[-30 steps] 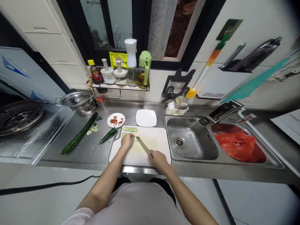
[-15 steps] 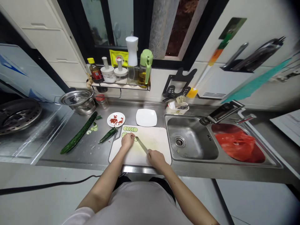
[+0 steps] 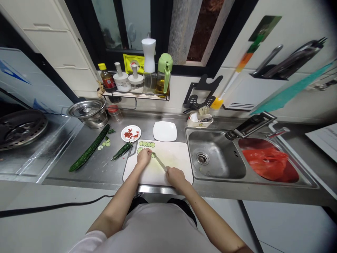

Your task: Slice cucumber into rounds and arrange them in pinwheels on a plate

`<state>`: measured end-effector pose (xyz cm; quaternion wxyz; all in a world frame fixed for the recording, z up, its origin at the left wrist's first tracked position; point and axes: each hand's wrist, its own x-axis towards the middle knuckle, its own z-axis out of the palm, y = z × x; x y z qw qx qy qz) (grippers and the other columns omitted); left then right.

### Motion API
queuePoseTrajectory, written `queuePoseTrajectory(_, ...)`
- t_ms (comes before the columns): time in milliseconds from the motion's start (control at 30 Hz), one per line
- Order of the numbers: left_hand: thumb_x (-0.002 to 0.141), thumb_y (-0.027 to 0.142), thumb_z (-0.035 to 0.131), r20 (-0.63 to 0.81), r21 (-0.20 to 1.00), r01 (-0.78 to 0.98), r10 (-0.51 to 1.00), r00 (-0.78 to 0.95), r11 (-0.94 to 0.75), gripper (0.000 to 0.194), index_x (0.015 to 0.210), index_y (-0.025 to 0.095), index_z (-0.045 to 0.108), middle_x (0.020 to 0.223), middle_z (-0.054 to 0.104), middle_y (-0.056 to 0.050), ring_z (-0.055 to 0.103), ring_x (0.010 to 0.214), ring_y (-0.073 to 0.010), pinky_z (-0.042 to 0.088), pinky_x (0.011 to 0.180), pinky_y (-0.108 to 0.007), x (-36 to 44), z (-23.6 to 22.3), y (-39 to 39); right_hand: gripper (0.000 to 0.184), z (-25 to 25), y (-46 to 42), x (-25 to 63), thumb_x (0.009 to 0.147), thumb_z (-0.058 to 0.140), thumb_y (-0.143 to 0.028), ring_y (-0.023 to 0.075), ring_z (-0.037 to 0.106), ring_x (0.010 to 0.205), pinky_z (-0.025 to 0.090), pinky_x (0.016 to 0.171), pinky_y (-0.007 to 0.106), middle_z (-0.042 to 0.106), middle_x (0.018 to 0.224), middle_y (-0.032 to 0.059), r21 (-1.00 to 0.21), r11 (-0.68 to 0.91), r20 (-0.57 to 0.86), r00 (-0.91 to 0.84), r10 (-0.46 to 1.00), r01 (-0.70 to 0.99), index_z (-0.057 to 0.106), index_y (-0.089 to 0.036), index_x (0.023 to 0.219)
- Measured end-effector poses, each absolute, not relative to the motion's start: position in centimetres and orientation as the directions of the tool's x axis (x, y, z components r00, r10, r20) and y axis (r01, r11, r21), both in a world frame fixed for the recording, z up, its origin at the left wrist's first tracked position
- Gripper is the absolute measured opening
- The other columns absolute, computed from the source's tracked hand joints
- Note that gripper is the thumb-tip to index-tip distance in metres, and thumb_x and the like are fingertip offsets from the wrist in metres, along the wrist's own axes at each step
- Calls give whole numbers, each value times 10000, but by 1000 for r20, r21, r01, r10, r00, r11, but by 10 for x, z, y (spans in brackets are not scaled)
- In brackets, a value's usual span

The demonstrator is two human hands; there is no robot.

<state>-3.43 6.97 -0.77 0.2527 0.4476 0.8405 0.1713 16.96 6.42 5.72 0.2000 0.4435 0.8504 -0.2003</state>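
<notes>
On the white cutting board (image 3: 173, 175), my right hand (image 3: 177, 176) is closed round the handle of a knife (image 3: 160, 163). The blade points up and left, its tip at a pale green cucumber slice (image 3: 153, 155). My left hand (image 3: 144, 157) is closed, its fingertips pinched at the slice's left edge. A row of several cucumber slices (image 3: 146, 144) lies at the board's upper left, with another slice partly hidden by my left hand. Beyond the board's left edge lie a cut cucumber piece (image 3: 123, 150) and a long whole cucumber (image 3: 89, 149).
Behind the board stand a white plate (image 3: 165, 131) and a round dish (image 3: 131, 134) with red bits. The sink (image 3: 216, 154) is at right, a red bag (image 3: 265, 163) in its second basin. A steel pot (image 3: 91, 113) stands back left, beside a shelf of bottles (image 3: 137, 94).
The knife blade has shifted and tilted slightly at the cucumber slice, my right hand moving a little left. My left hand stays almost in place. The view has tilted slightly.
</notes>
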Motion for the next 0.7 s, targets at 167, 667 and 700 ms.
queuePoseTrajectory(167, 817, 173, 513, -268, 510, 671, 840, -471, 538, 252, 948, 240, 717, 1002, 712, -45, 625, 924, -204, 435, 749, -277, -34, -10, 70, 313, 56, 66, 168, 894, 341, -168, 254, 655, 949, 455, 732, 328, 685, 992, 168, -170, 528, -524, -530, 667, 832, 568, -133, 1106)
queuePoseTrajectory(667, 782, 264, 624, -286, 441, 704, 831, -478, 557, 178, 954, 223, 645, 1045, 663, -57, 613, 931, -190, 427, 788, -274, -30, -9, 67, 318, 63, 69, 163, 878, 355, -144, 256, 644, 975, 452, 747, 334, 676, 1025, 164, -192, 495, -562, -508, 652, 847, 570, -147, 1112)
queuePoseTrajectory(700, 779, 260, 626, -287, 439, 703, 829, -480, 559, 175, 949, 223, 641, 1048, 660, -58, 612, 936, -191, 426, 790, -274, -30, -9, 68, 322, 63, 69, 163, 877, 352, -141, 260, 644, 975, 454, 744, 337, 675, 1025, 166, -194, 498, -558, -512, 653, 845, 569, -143, 1115)
